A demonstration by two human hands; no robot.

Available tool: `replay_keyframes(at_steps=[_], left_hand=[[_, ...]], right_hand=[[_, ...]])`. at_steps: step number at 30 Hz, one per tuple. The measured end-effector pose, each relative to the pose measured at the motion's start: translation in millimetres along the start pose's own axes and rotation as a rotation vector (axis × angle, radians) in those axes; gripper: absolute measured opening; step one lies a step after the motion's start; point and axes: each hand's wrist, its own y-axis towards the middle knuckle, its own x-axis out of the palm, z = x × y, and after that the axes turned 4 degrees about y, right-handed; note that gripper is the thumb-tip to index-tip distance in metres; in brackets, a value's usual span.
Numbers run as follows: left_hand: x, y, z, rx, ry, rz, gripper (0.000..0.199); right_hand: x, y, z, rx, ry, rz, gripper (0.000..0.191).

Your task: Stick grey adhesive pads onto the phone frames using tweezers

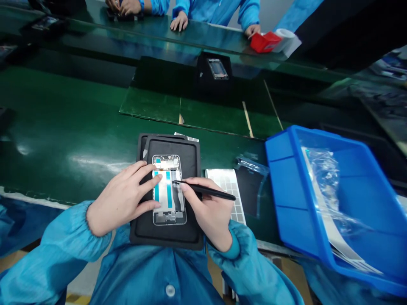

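Note:
An opened phone body (164, 199) with blue-green strips lies face up on a black tray (189, 233), which rests at the bench's near edge. My left hand (125, 197) is spread over the phone's left side, its fingertips resting on it. In my right hand (211, 207) a pair of black tweezers (210, 191) is gripped, tips pointing left onto the middle of the phone beside a dark strip. Whether the tips pinch anything is too small to tell. A sheet of pale square labels (229, 182) lies just right of the tray, partly behind my right hand.
A blue bin (288, 186) holding clear plastic bags and white sheets stands at the right. A dark pouch (249, 186) lies beside it. Farther back, another phone body (218, 69) sits on a black tray. Across the bench are co-workers' hands (180, 21) and a red object (265, 42).

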Motion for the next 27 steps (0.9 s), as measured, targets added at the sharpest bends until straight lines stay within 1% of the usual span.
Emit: replay_keyframes(at_steps=[1,2,3,5,6,7,9,10,12,14,17,19,20,22,24,25,26,27], left_hand=[[0.2,-1,1,-0.005,-0.027,0.013,0.047],[1.0,-4,4,-0.055,-0.052,0.053,0.045],[2.7,-7,7,-0.150,-0.070,0.117,0.046],[8.8,-15,14,-0.385,-0.100,0.233,0.053],[12.8,-19,18,-0.477,-0.123,0.256,0.055],[17.0,-23,22,-0.529,-0.154,0.252,0.056],[24.5,-29,27,-0.555,-0.224,0.211,0.053],[26.8,-30,29,-0.568,-0.250,0.215,0.052],[27.6,-29,30,-0.614,-0.302,0.268,0.050],[22.3,-24,30,-0.655,-0.420,0.319,0.050],[3.3,-17,23,-0.726,-0.762,0.352,0.060],[-16.2,-14,11,-0.814,-0.952,0.373,0.068],[-27.4,-14,1,-0.871,-0.996,0.392,0.069],[-50.4,-18,-25,-0.985,-0.981,0.434,0.065],[-69.1,-28,-59,-1.057,-0.887,0.426,0.058],[-75.0,-33,-78,-1.077,-0.813,0.405,0.058],[-77.9,-40,-96,-1.066,-0.688,0.386,0.058],[-77.7,-46,-113,-1.013,-0.517,0.367,0.058]], right_hand=[[0,-1,1,0.004,0.025,0.029,0.007],[-1,-2,3,0.007,0.052,0.071,0.006],[-2,-4,5,0.005,0.079,0.130,0.006],[-5,-10,11,0.007,0.127,0.258,0.007],[-6,-14,14,0.021,0.154,0.304,0.008],[-8,-18,17,0.049,0.182,0.322,0.010],[-9,-24,20,0.133,0.229,0.294,0.014],[-10,-27,20,0.173,0.243,0.271,0.015],[-8,-28,15,0.217,0.261,0.258,0.017],[-4,-25,5,0.214,0.296,0.283,0.018],[7,-13,-12,0.170,0.416,0.299,0.016],[12,-3,-22,0.126,0.517,0.307,0.016],[12,2,-25,0.108,0.554,0.311,0.016],[6,8,-28,0.089,0.586,0.321,0.016],[-7,9,-23,0.089,0.589,0.333,0.016],[-15,8,-18,0.091,0.590,0.343,0.016],[-24,6,-12,0.097,0.587,0.348,0.016],[-33,3,-5,0.106,0.570,0.345,0.016]])
